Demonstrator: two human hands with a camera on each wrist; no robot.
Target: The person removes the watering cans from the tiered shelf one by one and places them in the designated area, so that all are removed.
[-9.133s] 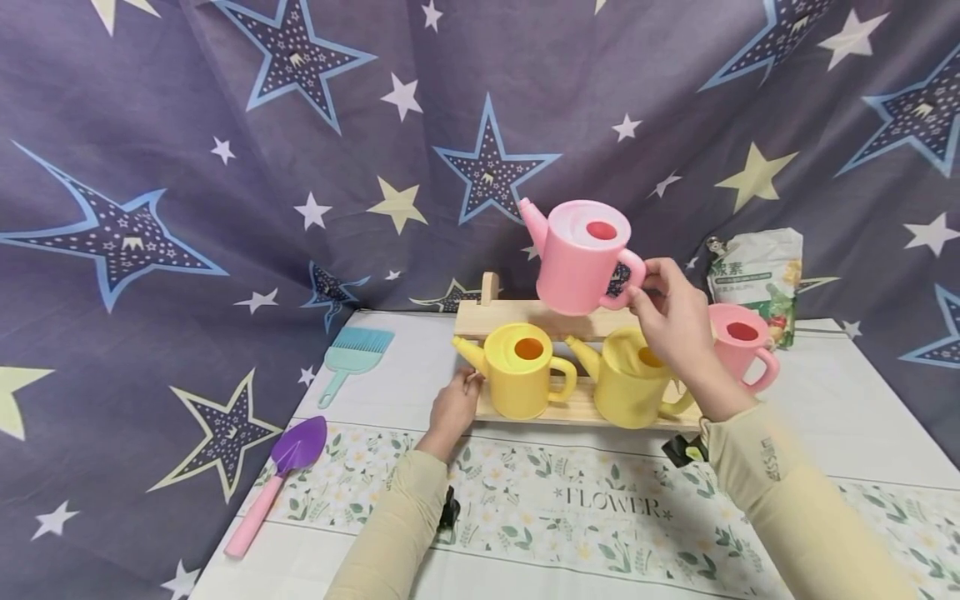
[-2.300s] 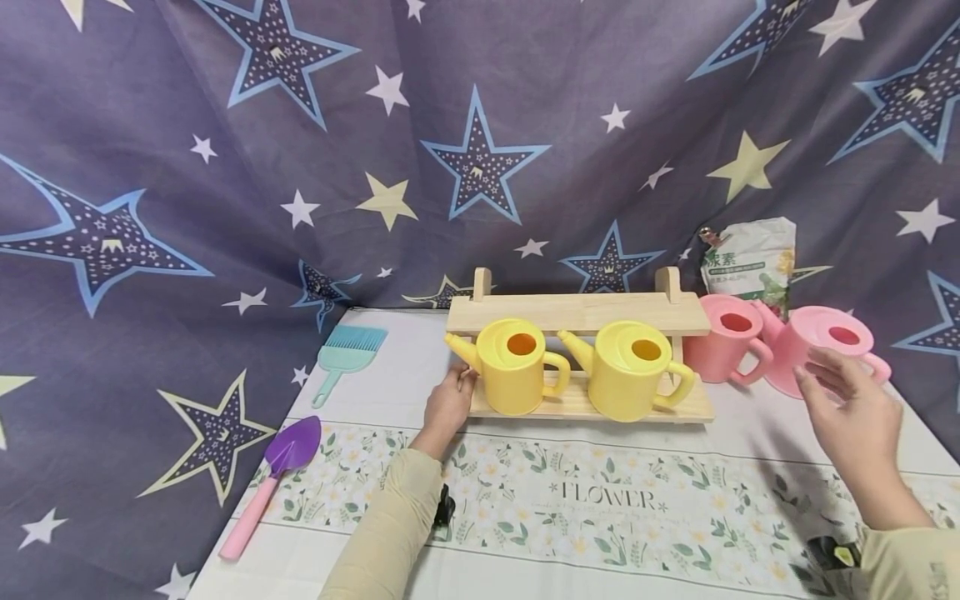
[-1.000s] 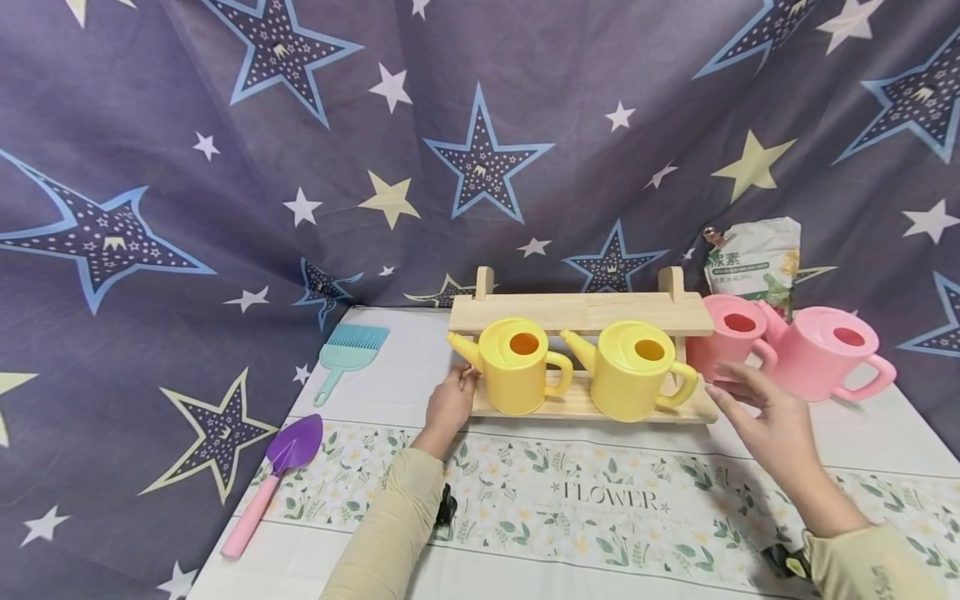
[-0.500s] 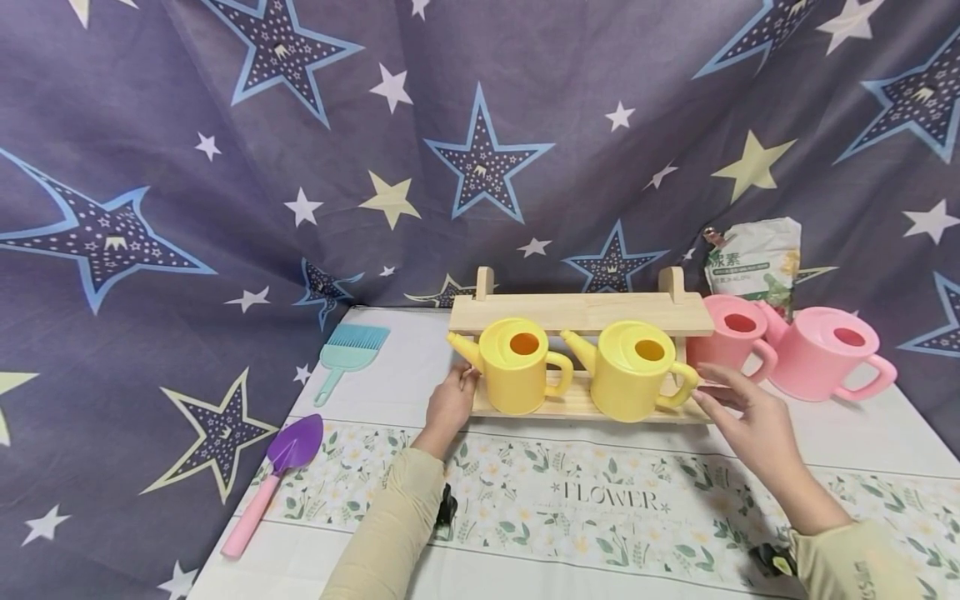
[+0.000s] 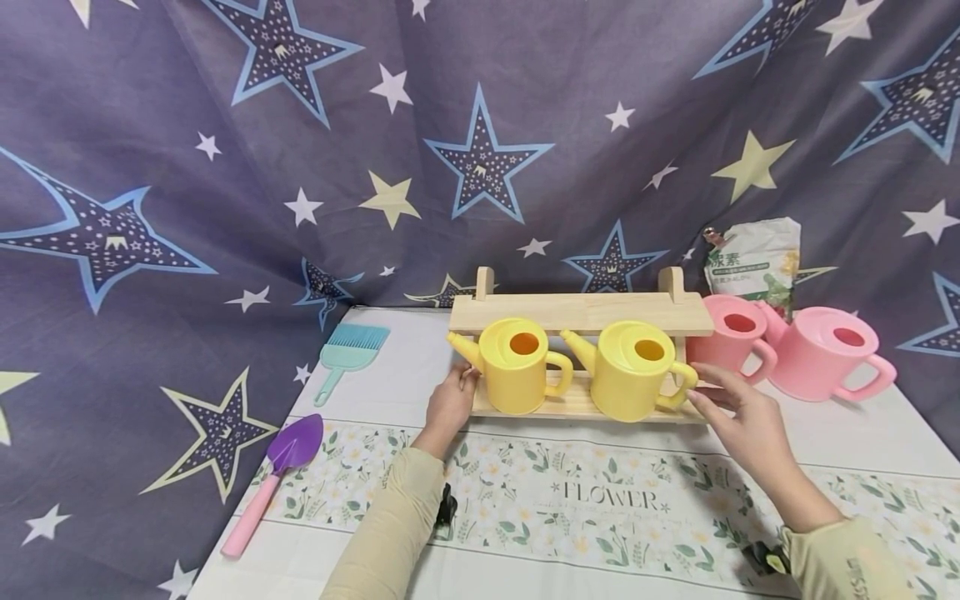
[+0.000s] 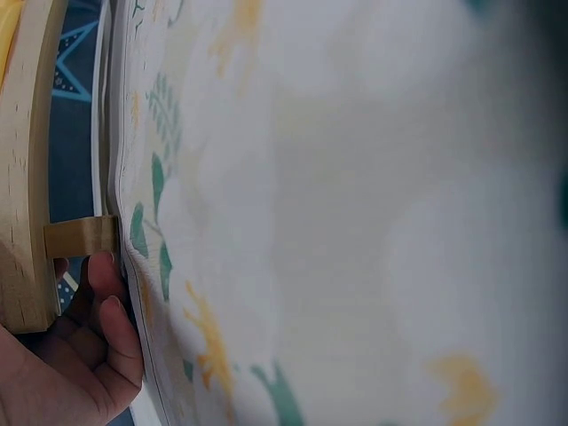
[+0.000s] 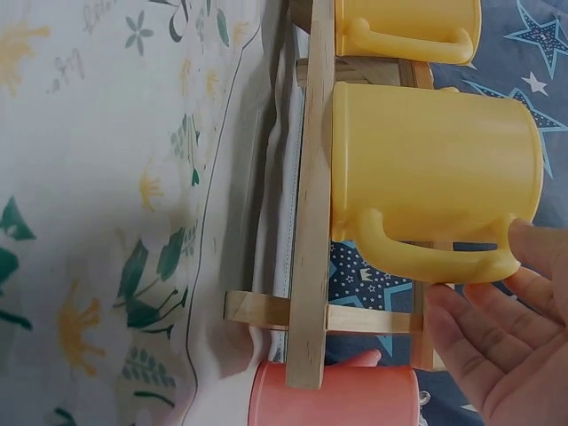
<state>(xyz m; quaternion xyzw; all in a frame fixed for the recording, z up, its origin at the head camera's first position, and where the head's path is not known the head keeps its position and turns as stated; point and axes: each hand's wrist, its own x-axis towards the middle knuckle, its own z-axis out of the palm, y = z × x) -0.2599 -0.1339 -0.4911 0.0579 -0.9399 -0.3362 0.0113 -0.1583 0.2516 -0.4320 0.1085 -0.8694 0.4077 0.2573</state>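
1. Your right hand (image 5: 741, 418) pinches the right yellow watering can (image 5: 626, 387) by its handle (image 7: 426, 263).
2. It stands upright on the wooden shelf (image 5: 581, 314), spout left, spout-to-handle axis along the boards.
3. Your left hand (image 5: 452, 404) grips the shelf.

On one wooden rack (image 5: 581, 314), two yellow watering cans (image 5: 517, 379) (image 5: 628, 385) are counted; near the table's (image 5: 420, 333) far right corner, two pink cans (image 5: 722, 343) (image 5: 817, 358) and one bag (image 5: 753, 258); along the left edge, one brush (image 5: 352, 354), one trowel (image 5: 294, 443).

Khaki sleeves (image 5: 390, 521) at bottom centre and lower right, dark lettering (image 5: 857, 575) on the second, a black gadget (image 5: 446, 507) by each wrist.
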